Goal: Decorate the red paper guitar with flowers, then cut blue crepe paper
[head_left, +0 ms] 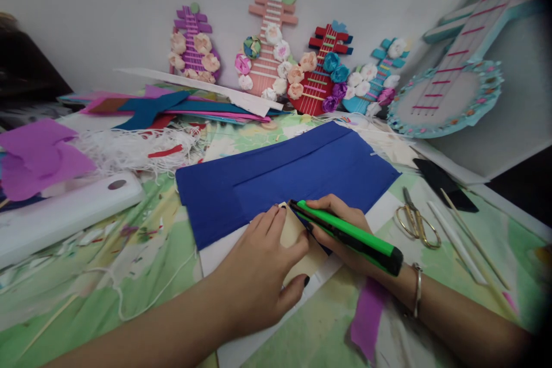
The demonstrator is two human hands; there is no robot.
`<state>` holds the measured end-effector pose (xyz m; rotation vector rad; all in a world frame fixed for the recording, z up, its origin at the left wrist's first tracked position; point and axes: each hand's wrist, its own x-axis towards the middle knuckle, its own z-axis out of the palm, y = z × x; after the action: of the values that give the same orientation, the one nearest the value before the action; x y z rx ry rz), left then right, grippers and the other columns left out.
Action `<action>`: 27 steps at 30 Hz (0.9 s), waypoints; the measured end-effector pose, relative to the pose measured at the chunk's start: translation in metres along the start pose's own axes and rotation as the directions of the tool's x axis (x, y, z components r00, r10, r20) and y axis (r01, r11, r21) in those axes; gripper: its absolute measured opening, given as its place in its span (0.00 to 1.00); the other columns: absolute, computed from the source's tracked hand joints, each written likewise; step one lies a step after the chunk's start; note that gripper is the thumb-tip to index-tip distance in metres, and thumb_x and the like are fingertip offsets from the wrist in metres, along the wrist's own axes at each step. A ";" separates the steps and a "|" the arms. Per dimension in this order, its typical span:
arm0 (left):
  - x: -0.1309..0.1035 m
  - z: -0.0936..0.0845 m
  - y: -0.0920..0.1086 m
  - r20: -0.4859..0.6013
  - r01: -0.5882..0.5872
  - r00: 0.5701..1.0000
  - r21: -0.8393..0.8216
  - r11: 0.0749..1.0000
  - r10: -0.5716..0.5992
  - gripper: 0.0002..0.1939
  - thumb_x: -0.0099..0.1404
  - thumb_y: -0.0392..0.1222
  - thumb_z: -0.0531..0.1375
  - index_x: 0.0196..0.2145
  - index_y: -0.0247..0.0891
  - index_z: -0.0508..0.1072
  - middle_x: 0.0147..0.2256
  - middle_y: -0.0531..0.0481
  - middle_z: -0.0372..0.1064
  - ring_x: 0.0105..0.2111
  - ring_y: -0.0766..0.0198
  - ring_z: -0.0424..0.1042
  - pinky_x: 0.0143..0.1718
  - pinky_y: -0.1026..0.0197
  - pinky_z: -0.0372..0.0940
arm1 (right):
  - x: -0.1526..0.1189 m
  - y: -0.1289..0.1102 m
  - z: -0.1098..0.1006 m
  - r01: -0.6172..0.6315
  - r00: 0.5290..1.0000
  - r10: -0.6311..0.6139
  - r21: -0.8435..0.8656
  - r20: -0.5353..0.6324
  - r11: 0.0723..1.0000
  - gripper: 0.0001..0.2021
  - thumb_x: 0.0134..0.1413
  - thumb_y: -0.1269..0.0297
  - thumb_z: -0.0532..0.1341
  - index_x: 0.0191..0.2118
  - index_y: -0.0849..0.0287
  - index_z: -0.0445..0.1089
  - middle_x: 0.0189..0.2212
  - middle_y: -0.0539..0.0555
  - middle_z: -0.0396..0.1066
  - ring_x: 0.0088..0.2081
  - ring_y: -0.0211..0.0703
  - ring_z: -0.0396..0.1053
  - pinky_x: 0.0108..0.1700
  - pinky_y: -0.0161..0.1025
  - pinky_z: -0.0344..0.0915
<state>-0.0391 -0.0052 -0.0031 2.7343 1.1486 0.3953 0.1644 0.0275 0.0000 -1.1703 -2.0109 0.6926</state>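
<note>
My left hand (267,264) lies with its fingers stretched out over a small cream card (295,234), pressing it down. A green and black utility knife (366,237) is in my right hand (345,256), its tip at the card's upper edge near my left fingertips. Whether the blade touches the paper I cannot tell. Under the card lies folded dark blue paper (310,169), spread over a white sheet (222,259). Part of the card is hidden by my left hand.
Gold-handled scissors (416,221), thin sticks (474,238) and a black phone (444,184) lie right. A white device (64,218), white shredded strings (133,149) and coloured paper scraps (43,155) are left. Flower-decorated paper instruments (271,63) lean against the wall.
</note>
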 end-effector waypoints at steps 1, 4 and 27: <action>0.000 0.000 0.000 -0.005 0.000 1.000 -0.002 1.000 0.000 0.26 0.63 0.48 0.56 0.57 0.36 0.65 0.60 0.26 0.54 0.61 0.34 0.53 0.57 0.33 0.55 | 0.000 0.000 0.000 0.005 1.000 -0.005 -0.004 -0.002 1.000 0.11 0.55 0.61 0.60 0.44 0.55 0.68 0.37 0.52 0.76 0.34 0.41 0.74 0.34 0.34 0.68; 0.000 0.001 0.000 -0.018 -0.003 1.000 -0.007 1.000 0.002 0.26 0.64 0.48 0.56 0.57 0.37 0.64 0.60 0.27 0.54 0.61 0.35 0.54 0.57 0.33 0.55 | 0.000 0.000 0.000 0.000 1.000 0.000 -0.020 -0.009 1.000 0.10 0.54 0.61 0.60 0.43 0.55 0.68 0.36 0.52 0.77 0.33 0.40 0.74 0.33 0.34 0.67; 0.002 -0.005 0.001 0.050 0.005 0.999 0.012 1.000 -0.006 0.26 0.65 0.50 0.55 0.57 0.35 0.64 0.61 0.23 0.53 0.62 0.32 0.53 0.57 0.34 0.55 | -0.001 -0.010 -0.004 -0.033 0.999 0.032 -0.019 -0.038 0.999 0.10 0.51 0.62 0.59 0.40 0.56 0.69 0.34 0.53 0.77 0.32 0.42 0.74 0.32 0.36 0.68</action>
<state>-0.0385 -0.0038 0.0018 2.7343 1.1492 0.3188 0.1627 0.0222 0.0093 -1.2214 -1.9752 0.6629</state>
